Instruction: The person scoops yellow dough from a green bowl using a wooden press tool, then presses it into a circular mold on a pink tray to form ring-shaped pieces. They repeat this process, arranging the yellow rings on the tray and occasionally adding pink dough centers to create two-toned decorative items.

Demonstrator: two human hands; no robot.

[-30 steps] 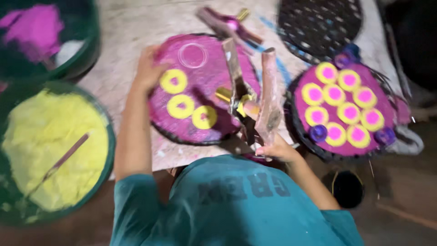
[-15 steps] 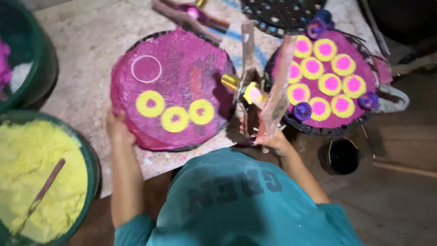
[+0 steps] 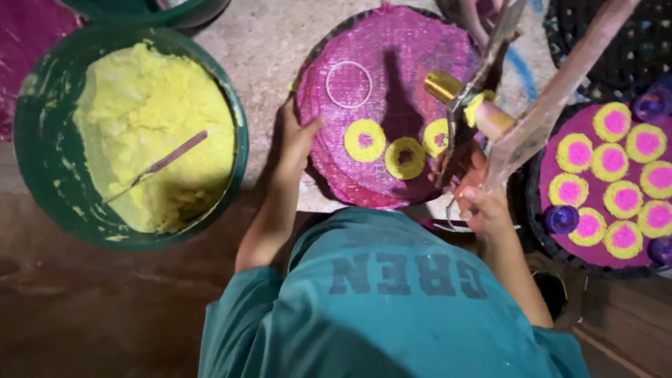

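Far to the left of the left hand [image 3: 297,140] sat a green tub [image 3: 42,189] of yellow powder [image 3: 140,119] with a stick [image 3: 157,164] lying in it. That hand lay with fingers spread flat on the near-left rim of the pink round tray [image 3: 392,70], apparently steadying it, and three yellow rings [image 3: 364,140] lay just to its right. The right hand [image 3: 483,203] was closed around the base of a wooden press [image 3: 539,119] tilted over the tray's right edge, while to its right a second tray [image 3: 553,175] held finished yellow-and-pink rings.

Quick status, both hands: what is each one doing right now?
Left hand: open, fingers resting on the edge of the pink round tray.
Right hand: closed on the base of the wooden press tool.
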